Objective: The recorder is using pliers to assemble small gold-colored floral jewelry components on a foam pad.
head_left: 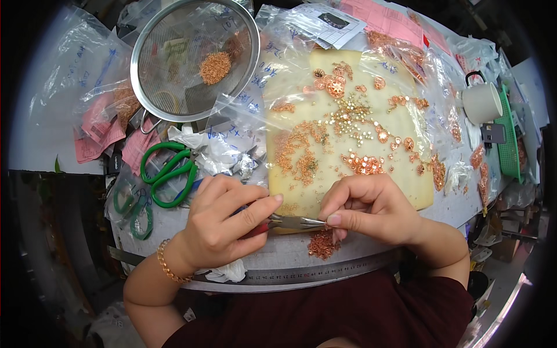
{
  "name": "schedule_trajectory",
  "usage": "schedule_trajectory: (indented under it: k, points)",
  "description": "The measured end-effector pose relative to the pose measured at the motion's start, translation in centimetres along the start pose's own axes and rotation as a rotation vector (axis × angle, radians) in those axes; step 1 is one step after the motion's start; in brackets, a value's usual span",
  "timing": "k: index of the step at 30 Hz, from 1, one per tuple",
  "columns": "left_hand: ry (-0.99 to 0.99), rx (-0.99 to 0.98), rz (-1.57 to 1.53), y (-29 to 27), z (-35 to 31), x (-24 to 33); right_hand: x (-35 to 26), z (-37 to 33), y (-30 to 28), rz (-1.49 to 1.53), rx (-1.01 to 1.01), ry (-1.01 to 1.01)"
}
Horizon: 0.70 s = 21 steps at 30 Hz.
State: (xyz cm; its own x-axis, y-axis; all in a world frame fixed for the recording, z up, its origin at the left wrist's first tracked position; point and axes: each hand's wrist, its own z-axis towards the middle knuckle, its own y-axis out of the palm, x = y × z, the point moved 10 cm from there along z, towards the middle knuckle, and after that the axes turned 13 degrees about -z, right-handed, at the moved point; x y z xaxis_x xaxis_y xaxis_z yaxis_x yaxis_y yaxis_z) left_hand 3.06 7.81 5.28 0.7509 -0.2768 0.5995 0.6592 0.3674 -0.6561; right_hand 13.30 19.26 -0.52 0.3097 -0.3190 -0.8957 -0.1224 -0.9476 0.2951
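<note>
My left hand point(223, 217) is wrapped round a pair of pliers point(293, 222) with red on the handles. The steel jaws point right, and their tip meets the fingertips of my right hand point(377, 211). Thumb and index finger of that hand are pinched together at the tip; whatever small piece they hold is too hidden to name. Just below lies a heap of tiny copper-coloured pieces point(322, 245), close under the right fingers. Beyond both hands, a pale yellow mat point(409, 188) carries copper-coloured filigree pieces point(335, 87), small rings point(299, 153) and gold beads point(351, 110).
Green-handled scissors point(169, 174) lie left of the mat, beside plastic bags point(232, 127). A round mesh sieve point(174, 81) holding copper-coloured bits stands at the back left. A steel ruler point(278, 276) runs along the front edge. Far right are a white cup point(481, 104) and a green basket point(510, 133).
</note>
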Motion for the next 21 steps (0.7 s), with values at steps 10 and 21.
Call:
schedule_trajectory:
  k: [10,21]
  points:
    - [0.098,-0.244,0.085,2.1,-0.4,2.1,-7.3,-1.6,-3.6,-1.015,0.39,-0.303]
    - [0.088,-0.155,0.163,1.4,-0.3,2.0,-6.1,-1.0,-1.7,-1.62,0.497,-0.427]
